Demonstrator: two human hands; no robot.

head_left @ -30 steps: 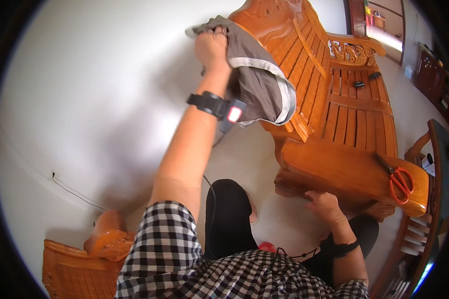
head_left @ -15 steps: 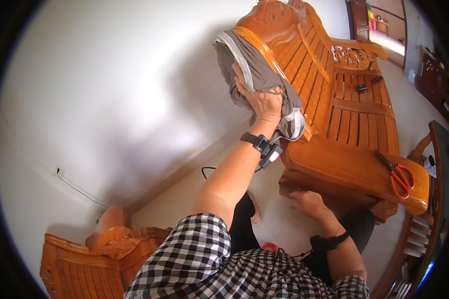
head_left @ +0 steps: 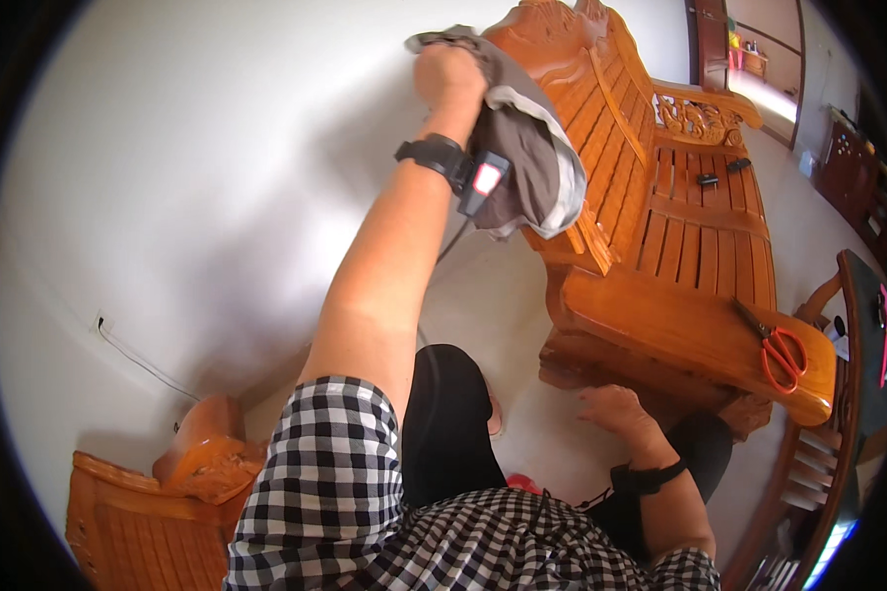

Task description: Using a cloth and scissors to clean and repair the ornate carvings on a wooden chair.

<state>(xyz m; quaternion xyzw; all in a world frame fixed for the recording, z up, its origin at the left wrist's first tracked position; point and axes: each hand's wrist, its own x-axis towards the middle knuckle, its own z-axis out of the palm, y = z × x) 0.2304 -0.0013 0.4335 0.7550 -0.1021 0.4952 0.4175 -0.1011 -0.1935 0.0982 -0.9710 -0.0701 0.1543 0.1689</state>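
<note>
A grey-brown cloth with a white band (head_left: pixel 534 148) is draped over the near end of the wooden bench's backrest (head_left: pixel 581 108). My left hand (head_left: pixel 448 79) is closed on the bunched far part of this cloth, beside the white wall. Its fingers are partly hidden by the back of the hand. The rest of the cloth hangs down past the wrist. Low on the right, my right hand (head_left: pixel 616 409) is held beside the bench's near armrest (head_left: pixel 650 315). It is empty, with its fingers loosely bent and apart.
Red-handled scissors (head_left: pixel 784 357) lie on the armrest. Two small black objects (head_left: pixel 721 173) are on the slatted seat. A carved wooden chair (head_left: pixel 158 522) stands at lower left, near a plugged-in cord (head_left: pixel 148 357). A dark-topped table (head_left: pixel 862 345) edges the right side.
My left hand has moved away from me and left along the cloth, going from lying flat against it to gripping it. The cloth has bunched up and shifted. My right hand has barely moved.
</note>
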